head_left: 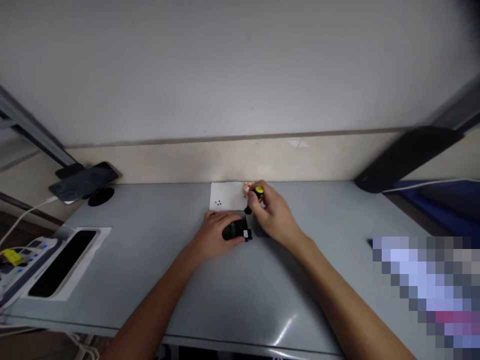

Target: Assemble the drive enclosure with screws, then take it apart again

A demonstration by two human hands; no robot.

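Near the middle of the grey table, my left hand grips a small black device with a patch of green circuit board, its fingers and thumb around the left side. My right hand is closed round a yellow and black screwdriver, whose tip points down at the device's upper right part. Whether the tip touches a screw is too small to tell. Just behind the hands lies a white sheet with several tiny dark screws on it. An orange and white cartoon figure shows beside the screwdriver, partly hidden.
To the left are a phone on a stand, a black phone on white paper and a power strip with cables. A black object leans at the back right. A pixelated patch covers the right front. Behind the table rises a wall.
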